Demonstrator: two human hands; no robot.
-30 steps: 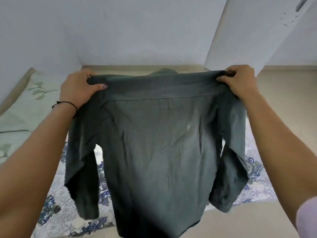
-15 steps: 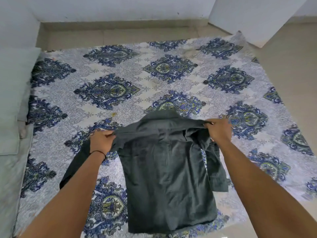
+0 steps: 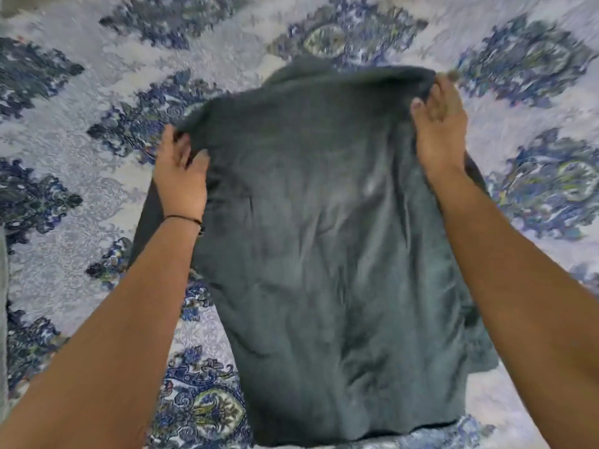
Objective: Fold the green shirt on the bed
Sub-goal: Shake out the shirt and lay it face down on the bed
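Observation:
The dark green shirt (image 3: pixel 324 247) lies back-side up over the patterned bedsheet (image 3: pixel 81 131), collar end away from me, hem near the bottom of the view. My left hand (image 3: pixel 180 176) grips the shirt's left shoulder, thumb on top of the cloth. Over on the other side, my right hand (image 3: pixel 439 124) pinches the right shoulder near the collar. Both sleeves are mostly hidden under my arms and the shirt body. The view is blurred by motion.
The white sheet with blue medallion patterns covers the bed all around the shirt. A grey-green pillow edge (image 3: pixel 2 319) shows at the far left border.
The shirt went from hanging in the air before me to lying on the bed. Both hands came down with its shoulders and keep their hold; the view moved closer.

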